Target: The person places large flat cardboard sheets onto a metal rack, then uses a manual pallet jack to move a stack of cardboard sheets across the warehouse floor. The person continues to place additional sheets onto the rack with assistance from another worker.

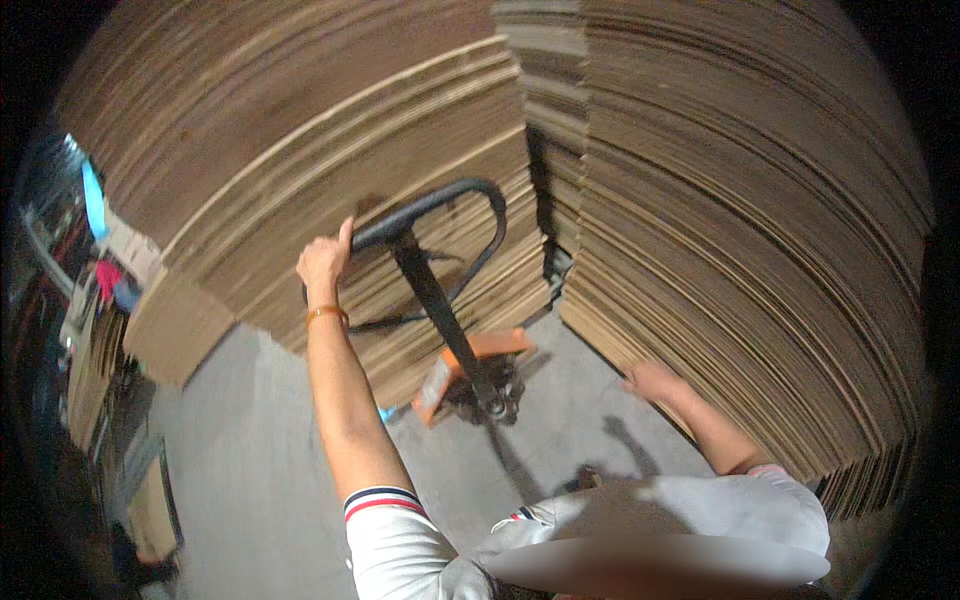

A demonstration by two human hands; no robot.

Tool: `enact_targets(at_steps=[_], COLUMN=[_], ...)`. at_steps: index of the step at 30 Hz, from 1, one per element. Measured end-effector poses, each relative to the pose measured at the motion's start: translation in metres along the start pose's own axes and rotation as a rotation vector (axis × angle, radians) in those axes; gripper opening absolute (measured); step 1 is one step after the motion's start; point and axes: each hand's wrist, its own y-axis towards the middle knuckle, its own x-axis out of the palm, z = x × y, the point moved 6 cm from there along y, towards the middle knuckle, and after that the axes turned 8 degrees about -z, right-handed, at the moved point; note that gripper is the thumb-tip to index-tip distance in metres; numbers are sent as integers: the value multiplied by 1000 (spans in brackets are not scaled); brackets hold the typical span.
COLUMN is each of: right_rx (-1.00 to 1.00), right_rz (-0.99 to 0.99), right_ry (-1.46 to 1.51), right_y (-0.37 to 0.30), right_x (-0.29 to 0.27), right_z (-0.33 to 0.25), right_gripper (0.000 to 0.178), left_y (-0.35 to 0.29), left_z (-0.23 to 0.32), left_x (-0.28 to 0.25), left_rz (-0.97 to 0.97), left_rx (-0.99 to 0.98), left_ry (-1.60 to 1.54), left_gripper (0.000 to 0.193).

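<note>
My left hand (325, 258) is closed round the left side of the black loop handle (400, 222) of a hand pallet truck, thumb along the grip. The handle's dark shaft runs down to the truck's orange body (485, 348), which stands on the floor before a stack of flat cardboard sheets (400, 165). Out to the right, my right hand (655, 382) hangs beside a second cardboard stack (720, 270), away from the truck. Its fingers are loosely bent and a little blurred, with nothing visible in them. Whether it touches the stack's edge is unclear.
Both cardboard stacks rise high, with a narrow dark gap (545, 185) between them. Grey concrete floor (255, 450) lies to the left of my left arm. More cardboard (180, 325) and mixed clutter stand at the far left. Further sheets (875, 480) stand at the lower right.
</note>
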Motion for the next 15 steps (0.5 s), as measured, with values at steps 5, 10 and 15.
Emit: enact_targets(at_steps=[5, 10, 15], right_rx=[-705, -841, -641], right_rz=[769, 845, 268], right_ry=[-94, -385, -436], right_y=[-5, -11, -67], right_x=[-181, -239, -195], right_z=[-134, -212, -203], right_gripper=[76, 78, 30], left_y=[-62, -192, -325], left_z=[16, 46, 49], left_x=[-18, -45, -45], left_rz=[170, 351, 459], left_rx=[-94, -114, 115], left_ry=[18, 32, -97], left_gripper=[63, 44, 43])
